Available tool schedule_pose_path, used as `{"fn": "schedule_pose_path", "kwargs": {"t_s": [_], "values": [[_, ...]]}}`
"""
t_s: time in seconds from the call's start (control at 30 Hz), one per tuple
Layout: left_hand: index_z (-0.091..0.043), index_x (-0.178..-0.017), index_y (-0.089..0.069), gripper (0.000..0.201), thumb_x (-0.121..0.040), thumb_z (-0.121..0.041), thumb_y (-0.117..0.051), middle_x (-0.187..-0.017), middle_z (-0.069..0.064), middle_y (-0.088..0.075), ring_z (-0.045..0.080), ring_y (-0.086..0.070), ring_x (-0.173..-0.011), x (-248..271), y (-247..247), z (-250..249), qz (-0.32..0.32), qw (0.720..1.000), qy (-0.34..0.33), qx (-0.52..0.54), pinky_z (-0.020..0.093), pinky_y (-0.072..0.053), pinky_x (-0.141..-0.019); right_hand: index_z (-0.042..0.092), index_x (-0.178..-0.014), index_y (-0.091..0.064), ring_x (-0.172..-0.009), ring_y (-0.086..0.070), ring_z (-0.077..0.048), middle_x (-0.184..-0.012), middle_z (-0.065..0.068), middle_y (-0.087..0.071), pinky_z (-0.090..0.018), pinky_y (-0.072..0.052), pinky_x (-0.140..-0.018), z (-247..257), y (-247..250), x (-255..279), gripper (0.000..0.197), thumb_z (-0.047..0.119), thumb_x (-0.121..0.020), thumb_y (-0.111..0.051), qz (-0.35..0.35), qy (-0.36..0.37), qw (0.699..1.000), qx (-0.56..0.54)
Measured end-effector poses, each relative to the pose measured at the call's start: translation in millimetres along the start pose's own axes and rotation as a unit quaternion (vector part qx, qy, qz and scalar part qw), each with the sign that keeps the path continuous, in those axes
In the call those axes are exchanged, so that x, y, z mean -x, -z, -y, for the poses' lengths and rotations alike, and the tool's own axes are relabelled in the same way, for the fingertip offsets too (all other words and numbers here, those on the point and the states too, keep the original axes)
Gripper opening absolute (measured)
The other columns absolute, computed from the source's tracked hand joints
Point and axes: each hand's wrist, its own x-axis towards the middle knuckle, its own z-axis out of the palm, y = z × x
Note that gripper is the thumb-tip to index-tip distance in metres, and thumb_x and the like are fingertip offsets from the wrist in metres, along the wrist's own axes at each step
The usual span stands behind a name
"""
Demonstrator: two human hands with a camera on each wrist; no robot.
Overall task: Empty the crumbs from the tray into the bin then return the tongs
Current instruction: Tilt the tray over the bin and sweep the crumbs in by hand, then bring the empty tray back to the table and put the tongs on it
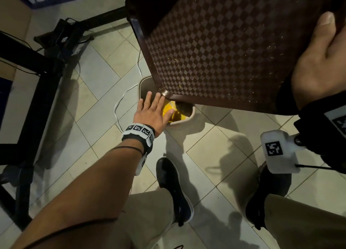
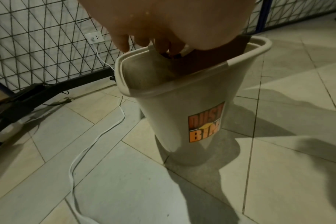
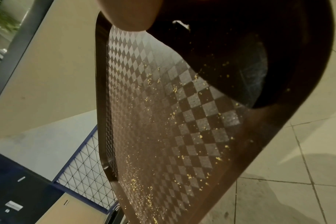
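A brown checkered tray [image 1: 224,52] hangs steeply tilted, its lower corner dipping into a beige bin [image 1: 143,82] on the floor. My right hand [image 1: 318,65] grips the tray's upper edge, thumb on its face. Fine yellow crumbs [image 3: 136,184] still cling to the tray [image 3: 163,121], thickest toward the low end. My left hand [image 1: 151,113] is spread flat over the bin mouth, fingertips touching the tray's lower corner. In the left wrist view the tray corner [image 2: 201,60] sits inside the bin [image 2: 182,109]. Yellow scraps [image 1: 169,110] lie in the bin. No tongs are in view.
A white cable [image 1: 119,102] snakes over the tiled floor left of the bin. A black table frame [image 1: 37,76] stands further left, and a wire mesh fence [image 2: 38,45] runs behind. My two dark shoes [image 1: 174,188] stand just short of the bin.
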Motion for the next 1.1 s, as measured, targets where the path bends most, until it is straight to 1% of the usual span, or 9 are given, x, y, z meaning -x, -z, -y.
{"fn": "schedule_pose_path", "kwargs": {"t_s": [0.07,0.17,0.27,0.33,0.57,0.7,0.83,1.0,1.1], "values": [[-0.023,-0.157,-0.010,0.078,-0.094,-0.065,0.006,-0.165,-0.002,-0.007,0.024,0.011,-0.151,5.9,-1.5,2.4,0.021,1.000,0.012,-0.011,0.048,0.002,-0.121,0.016,-0.102,-0.057,-0.076,-0.049,-0.014,-0.068,0.025,-0.050,-0.011,-0.032,-0.058,0.5,0.2,-2.0,0.044,0.048,-0.098,-0.028,-0.001,-0.015,1.000,-0.009],[-0.022,-0.157,-0.016,0.069,-0.099,-0.058,-0.004,-0.165,0.001,-0.013,0.025,0.004,-0.152,10.9,4.4,4.1,-0.005,0.998,0.043,0.050,0.047,-0.006,-0.122,0.022,-0.097,-0.059,-0.058,-0.045,0.005,-0.064,0.018,-0.051,-0.006,-0.030,-0.055,-4.9,-1.2,-8.1,0.046,0.055,-0.095,-0.026,-0.017,-0.050,0.998,-0.019],[-0.022,-0.154,-0.025,0.058,-0.103,-0.050,-0.022,-0.160,0.005,-0.028,0.028,-0.021,-0.148,6.9,27.7,2.1,-0.081,0.966,0.110,0.218,0.048,-0.026,-0.114,0.037,-0.093,-0.060,-0.066,-0.049,0.018,-0.070,0.037,-0.054,-0.010,-0.045,-0.067,-24.6,-2.4,-19.1,0.046,0.068,-0.091,-0.027,-0.045,-0.080,0.995,-0.038],[-0.024,-0.152,-0.028,0.053,-0.104,-0.046,-0.029,-0.154,0.007,-0.039,0.030,-0.038,-0.140,-1.0,47.5,1.0,-0.119,0.924,0.148,0.332,0.045,-0.034,-0.108,0.042,-0.098,-0.058,-0.073,-0.053,0.010,-0.073,0.038,-0.053,-0.028,-0.054,-0.078,-36.7,-1.1,-27.7,0.050,0.078,-0.086,-0.026,-0.040,-0.110,0.993,-0.014],[-0.030,-0.144,-0.042,0.040,-0.104,-0.036,-0.036,-0.134,0.002,-0.058,0.019,-0.056,-0.110,-33.4,85.4,2.5,-0.152,0.826,0.146,0.523,0.032,-0.042,-0.092,0.012,-0.097,-0.061,-0.088,-0.062,-0.021,-0.091,-0.003,-0.063,-0.037,-0.051,-0.076,-59.0,3.9,-41.3,0.050,0.055,-0.087,-0.039,0.064,-0.156,0.985,0.049],[-0.034,-0.140,-0.045,0.040,-0.100,-0.032,-0.042,-0.127,0.004,-0.065,0.027,-0.061,-0.114,-49.3,73.8,9.4,-0.184,0.831,0.145,0.505,0.043,-0.048,-0.101,0.020,-0.086,-0.061,-0.094,-0.064,-0.029,-0.096,-0.008,-0.066,-0.048,-0.052,-0.088,-93.0,-5.9,-47.2,0.044,0.060,-0.079,-0.046,0.103,-0.213,0.969,0.066],[-0.028,-0.135,-0.052,0.037,-0.098,-0.030,-0.050,-0.126,0.001,-0.065,0.022,-0.061,-0.114,-44.9,62.4,10.0,-0.157,0.855,0.146,0.472,0.038,-0.047,-0.101,0.029,-0.087,-0.050,-0.096,-0.055,-0.022,-0.099,-0.006,-0.052,-0.035,-0.044,-0.091,-99.5,-1.9,-33.8,0.012,0.040,-0.090,-0.049,0.143,-0.219,0.962,0.083],[-0.024,-0.119,-0.061,0.025,-0.095,-0.029,-0.057,-0.119,0.003,-0.064,0.027,-0.060,-0.107,-15.8,67.1,10.6,-0.143,0.866,0.175,0.447,0.037,-0.046,-0.093,0.018,-0.096,-0.040,-0.083,-0.047,-0.021,-0.072,0.002,-0.045,-0.039,-0.040,-0.080,-90.9,19.4,-26.8,0.018,0.027,-0.090,-0.054,0.179,-0.240,0.941,0.155],[-0.023,-0.114,-0.058,0.021,-0.093,-0.029,-0.058,-0.113,0.004,-0.065,0.030,-0.061,-0.102,12.2,75.6,13.4,-0.123,0.868,0.174,0.448,0.039,-0.047,-0.091,0.012,-0.101,-0.047,-0.093,-0.056,-0.028,-0.091,-0.011,-0.058,-0.043,-0.044,-0.086,-67.0,42.6,-23.3,0.024,0.033,-0.091,-0.054,0.218,-0.259,0.918,0.207]]}}
